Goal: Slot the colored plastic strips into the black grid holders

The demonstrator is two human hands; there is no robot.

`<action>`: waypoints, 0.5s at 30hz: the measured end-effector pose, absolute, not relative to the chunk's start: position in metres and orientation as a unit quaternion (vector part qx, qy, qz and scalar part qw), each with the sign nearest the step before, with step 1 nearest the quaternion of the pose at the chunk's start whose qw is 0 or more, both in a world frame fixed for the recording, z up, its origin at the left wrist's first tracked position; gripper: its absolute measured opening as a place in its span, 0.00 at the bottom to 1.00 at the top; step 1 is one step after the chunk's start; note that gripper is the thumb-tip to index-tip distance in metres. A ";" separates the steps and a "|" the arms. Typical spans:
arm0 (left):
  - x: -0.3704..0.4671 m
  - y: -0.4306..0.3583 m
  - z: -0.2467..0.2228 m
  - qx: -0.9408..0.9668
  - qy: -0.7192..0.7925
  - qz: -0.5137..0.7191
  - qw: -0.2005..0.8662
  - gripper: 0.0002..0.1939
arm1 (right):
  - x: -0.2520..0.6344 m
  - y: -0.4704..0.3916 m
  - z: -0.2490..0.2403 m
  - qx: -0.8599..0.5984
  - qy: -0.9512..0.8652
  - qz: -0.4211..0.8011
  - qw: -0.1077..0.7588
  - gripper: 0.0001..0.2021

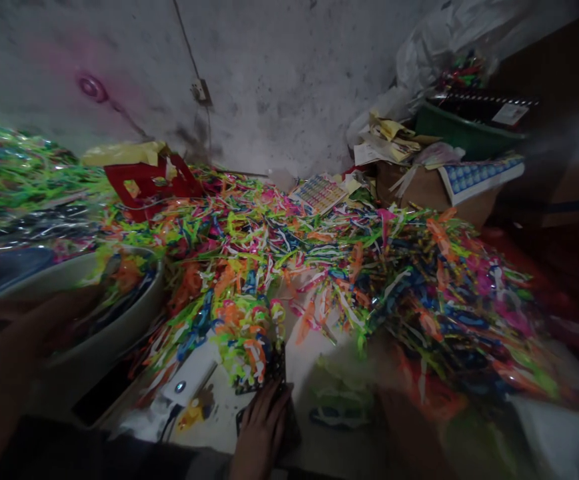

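My left hand [265, 420] lies flat on a dark perforated tray [292, 430], its fingers stretched out and close together. Just beyond its fingertips, small orange, yellow-green and blue plastic pieces [249, 347] stand packed in rows on the tray. My right hand [394, 383] is smeared by motion at the lower right, beside a heap of coloured plastic strips [434, 300]. I cannot make out its fingers or anything in them. A blurred green, white and blue shape [339, 400] shows between my hands.
Another person's hand [77, 303] reaches into a pale bowl [157, 283] of coloured pieces at the left. A red box [144, 187], a white device [189, 377], a dark flat phone-like slab [102, 393], a cardboard box [409, 190] and a green tub [464, 130] surround the heap.
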State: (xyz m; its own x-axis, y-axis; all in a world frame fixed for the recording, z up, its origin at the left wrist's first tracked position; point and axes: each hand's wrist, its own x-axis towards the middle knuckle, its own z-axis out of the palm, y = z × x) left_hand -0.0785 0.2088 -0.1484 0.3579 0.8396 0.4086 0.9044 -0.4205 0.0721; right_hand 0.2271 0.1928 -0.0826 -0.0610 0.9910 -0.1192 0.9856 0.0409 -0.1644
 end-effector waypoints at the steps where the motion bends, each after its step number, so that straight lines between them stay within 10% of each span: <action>1: -0.079 0.209 -0.148 -0.819 -0.535 -0.193 0.077 0.25 | 0.223 0.199 -0.074 -0.677 -0.729 0.098 0.012 0.19; 15: -0.078 0.207 -0.146 -0.816 -0.545 -0.184 0.055 0.24 | 0.109 0.346 -0.078 -0.634 -0.772 0.044 0.003 0.27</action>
